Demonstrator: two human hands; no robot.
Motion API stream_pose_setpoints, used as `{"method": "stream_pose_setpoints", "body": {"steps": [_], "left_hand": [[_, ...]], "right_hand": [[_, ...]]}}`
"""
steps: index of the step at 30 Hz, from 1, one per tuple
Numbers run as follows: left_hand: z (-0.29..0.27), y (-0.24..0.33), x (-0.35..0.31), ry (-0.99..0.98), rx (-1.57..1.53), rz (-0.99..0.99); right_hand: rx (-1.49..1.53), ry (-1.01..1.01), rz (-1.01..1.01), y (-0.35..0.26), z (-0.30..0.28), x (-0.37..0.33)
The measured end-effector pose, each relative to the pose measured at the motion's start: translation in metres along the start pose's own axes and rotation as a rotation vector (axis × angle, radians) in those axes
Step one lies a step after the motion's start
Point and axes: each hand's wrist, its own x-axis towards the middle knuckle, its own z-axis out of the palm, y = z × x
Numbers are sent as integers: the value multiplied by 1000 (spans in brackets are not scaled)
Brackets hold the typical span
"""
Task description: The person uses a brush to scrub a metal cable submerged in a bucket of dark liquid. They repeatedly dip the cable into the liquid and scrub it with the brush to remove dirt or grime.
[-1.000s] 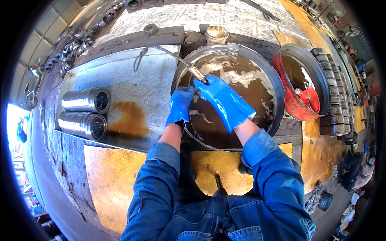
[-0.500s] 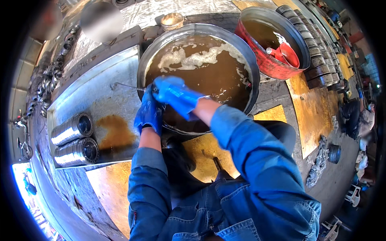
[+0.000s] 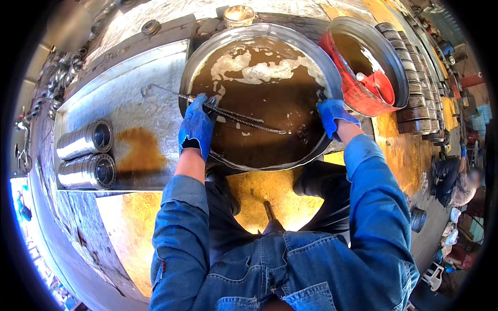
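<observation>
My left hand (image 3: 197, 124), in a blue glove, is closed round a hooked twisted metal rod (image 3: 244, 119). Its thin hooked end points left over the metal tray (image 3: 155, 67), while two twisted lengths reach right above the brown liquid (image 3: 249, 96). That liquid, with pale foam on it, fills a wide round metal tub (image 3: 298, 35). At the tub's right rim is my right hand (image 3: 333, 118), also blue-gloved, fingers curled inward next to a small dark piece; what they grip is mostly hidden.
Two stacks of shiny metal rings (image 3: 85, 171) lie on the tray beside a brown puddle. A red tub (image 3: 337, 72) with liquid and a red scoop (image 3: 383, 87) stands at right. Rows of metal rings (image 3: 415, 103) lie beyond it. A person (image 3: 461, 186) is at far right.
My hands were together at the tub's left edge. The right has moved away to the right rim; the left still holds the rod, whose twisted lengths now show over the liquid.
</observation>
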Motion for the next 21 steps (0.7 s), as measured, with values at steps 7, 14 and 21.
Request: {"method": "stream_pose_setpoints", "body": {"steps": [7,14,21], "left_hand": [[15,19,-7,53,-489,-277],[14,-5,5,-27,-366,-192],[-14,-34,16,-53,-35,66]], "right_hand": [[-69,-414,-110,-25,-28,-3],[437,-264,-296,-19,-80,-69],[986,24,-93,-25,-157,-109]]}}
